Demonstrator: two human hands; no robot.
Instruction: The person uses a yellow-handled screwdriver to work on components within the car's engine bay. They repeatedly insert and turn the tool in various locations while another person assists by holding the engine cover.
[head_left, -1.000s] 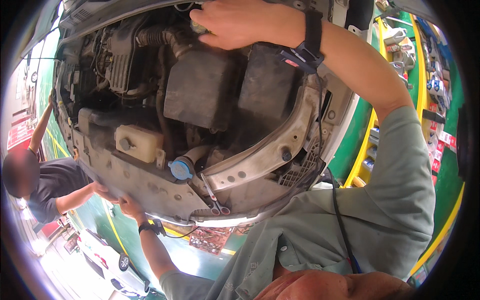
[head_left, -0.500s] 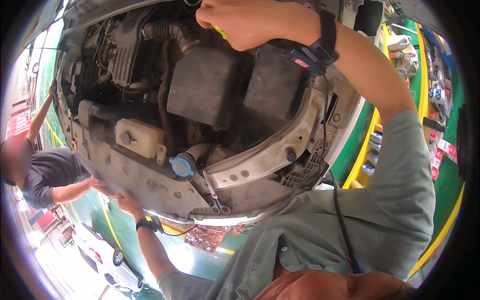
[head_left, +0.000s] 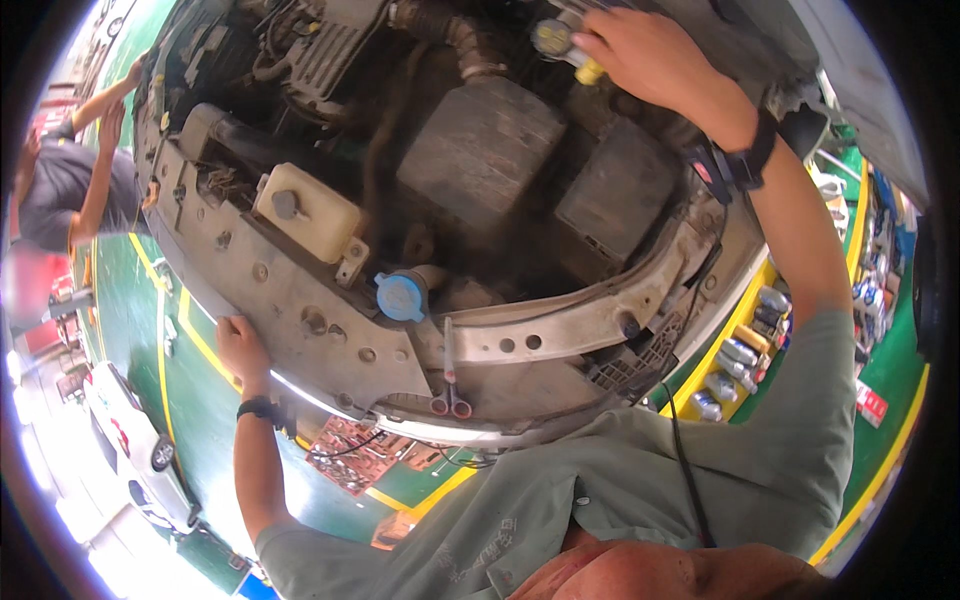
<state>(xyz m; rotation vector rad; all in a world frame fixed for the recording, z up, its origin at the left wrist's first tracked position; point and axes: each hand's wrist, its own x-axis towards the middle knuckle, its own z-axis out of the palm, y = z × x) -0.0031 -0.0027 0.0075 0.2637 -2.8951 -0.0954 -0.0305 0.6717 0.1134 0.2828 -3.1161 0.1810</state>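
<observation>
My right hand (head_left: 650,65) reaches over the far right of an engine bay, its fingers bent round a small yellow object (head_left: 590,72) that they mostly hide. Right beside it sits a round dark cap (head_left: 551,38). At the car's front edge my left hand (head_left: 243,352) is closed, its curled fingers against the rim of the grey front panel (head_left: 285,290). Between the hands lie a black box cover (head_left: 482,150), a second black cover (head_left: 618,190), a cream reservoir (head_left: 308,215) and a blue cap (head_left: 400,297).
Scissors (head_left: 450,385) with red handles lie on the front crossmember (head_left: 560,335). A co-worker (head_left: 70,190) stands at the left with both hands by the car's edge. A red tool tray (head_left: 355,452) is below the bumper; a yellow rack (head_left: 735,355) with bottles stands at the right.
My right hand has moved right with the yellow object, now beside the dark cap. My left hand has shifted left along the edge. The co-worker's hand has drawn away from it.
</observation>
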